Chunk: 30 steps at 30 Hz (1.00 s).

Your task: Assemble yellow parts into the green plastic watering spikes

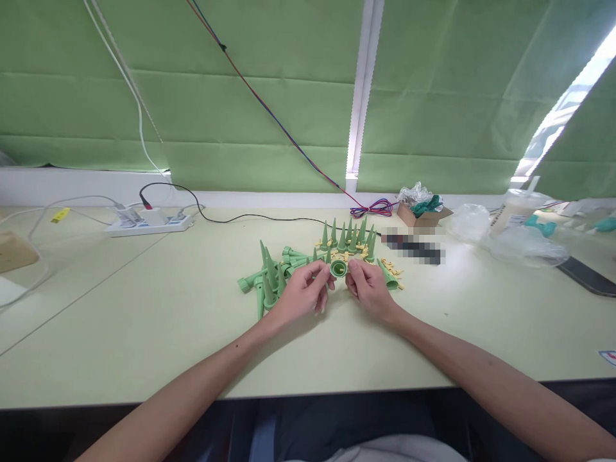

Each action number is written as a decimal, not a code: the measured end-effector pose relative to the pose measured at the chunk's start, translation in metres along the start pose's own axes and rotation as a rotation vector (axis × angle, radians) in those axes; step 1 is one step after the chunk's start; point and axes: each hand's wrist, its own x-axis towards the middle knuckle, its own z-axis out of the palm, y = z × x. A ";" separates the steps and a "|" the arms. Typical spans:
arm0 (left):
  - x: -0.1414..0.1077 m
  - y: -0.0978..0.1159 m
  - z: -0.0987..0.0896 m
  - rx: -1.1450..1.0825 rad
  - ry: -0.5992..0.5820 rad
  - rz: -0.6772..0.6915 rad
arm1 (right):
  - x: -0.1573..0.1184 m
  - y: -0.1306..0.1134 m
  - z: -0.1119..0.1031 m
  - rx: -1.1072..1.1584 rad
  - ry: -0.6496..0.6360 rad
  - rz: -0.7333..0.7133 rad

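Above the table, a hollow green plastic spike (339, 269) is held with its round open end turned toward me; something small and yellowish shows inside it. My left hand (305, 292) pinches its left rim between thumb and fingers. Closed at the right side of the same spike is my right hand (370, 289); whether a small part is also between its fingertips is hidden. Behind the hands stand several upright green spikes (342, 241) with small yellow valve pieces (391, 266) around them. More green spikes (269, 285) stand and lie left of my left hand.
A white power strip (149, 224) with plugs and cables lies at the back left. At the back right are a small cardboard box (423, 215), a plastic cup (514, 208), plastic bags (469, 223) and a dark phone (590, 276). The table's front edge (337, 393) runs beneath my forearms.
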 end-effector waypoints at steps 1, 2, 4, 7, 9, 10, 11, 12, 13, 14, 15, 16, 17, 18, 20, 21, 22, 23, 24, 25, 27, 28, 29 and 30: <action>0.001 0.001 0.000 -0.041 -0.028 -0.037 | 0.000 -0.001 0.000 -0.015 -0.012 -0.013; 0.002 0.001 0.000 -0.081 -0.051 -0.075 | 0.000 -0.001 0.000 -0.030 -0.026 -0.025; 0.003 0.002 0.000 -0.172 -0.085 -0.145 | 0.000 -0.002 -0.001 -0.056 -0.067 -0.043; 0.004 0.001 0.000 -0.280 -0.126 -0.203 | -0.001 -0.002 -0.001 -0.061 -0.115 -0.051; 0.003 0.000 0.000 -0.300 -0.163 -0.205 | -0.001 0.000 -0.001 -0.045 -0.125 -0.051; 0.002 0.000 0.000 -0.295 -0.183 -0.203 | -0.001 0.001 -0.001 -0.037 -0.127 -0.049; 0.001 0.000 -0.001 -0.287 -0.199 -0.198 | 0.000 0.002 -0.002 -0.029 -0.129 -0.049; 0.001 0.000 -0.001 -0.280 -0.212 -0.198 | 0.000 0.002 -0.002 -0.021 -0.134 -0.049; 0.000 0.000 -0.001 -0.274 -0.219 -0.192 | 0.000 0.003 -0.002 -0.015 -0.142 -0.048; 0.000 0.000 -0.002 -0.262 -0.224 -0.185 | 0.000 0.003 -0.002 -0.009 -0.151 -0.047; -0.001 0.000 -0.002 -0.243 -0.227 -0.175 | 0.000 0.003 -0.002 -0.003 -0.163 -0.047; -0.001 0.000 -0.003 -0.219 -0.229 -0.163 | 0.000 0.003 -0.002 0.005 -0.175 -0.050; -0.001 -0.001 -0.004 -0.192 -0.230 -0.152 | 0.000 0.003 -0.002 0.014 -0.184 -0.054; -0.001 -0.001 -0.004 -0.168 -0.230 -0.144 | 0.000 0.003 -0.002 0.023 -0.190 -0.061; -0.001 -0.002 -0.006 -0.130 -0.226 -0.134 | 0.000 0.003 -0.002 0.033 -0.187 -0.080; -0.001 -0.003 -0.006 -0.116 -0.222 -0.128 | 0.000 0.003 -0.002 0.032 -0.181 -0.087; -0.002 -0.002 -0.006 -0.103 -0.217 -0.119 | 0.000 0.003 -0.003 0.025 -0.173 -0.093; -0.002 -0.002 -0.006 -0.087 -0.210 -0.107 | 0.000 0.003 -0.003 0.017 -0.166 -0.098; -0.003 -0.002 -0.006 -0.068 -0.203 -0.093 | 0.000 0.004 -0.003 0.008 -0.159 -0.103; -0.004 -0.001 -0.006 -0.049 -0.195 -0.079 | 0.000 0.004 -0.003 0.002 -0.153 -0.105; -0.005 0.000 -0.005 -0.002 -0.178 -0.057 | 0.000 0.005 -0.002 -0.005 -0.145 -0.105; -0.006 0.001 -0.005 0.024 -0.167 -0.047 | 0.000 0.005 -0.002 -0.007 -0.141 -0.104; -0.006 0.001 -0.005 0.051 -0.153 -0.038 | 0.000 0.005 -0.002 -0.011 -0.138 -0.103; -0.006 0.000 -0.004 0.080 -0.139 -0.028 | 0.000 0.005 -0.002 -0.021 -0.135 -0.103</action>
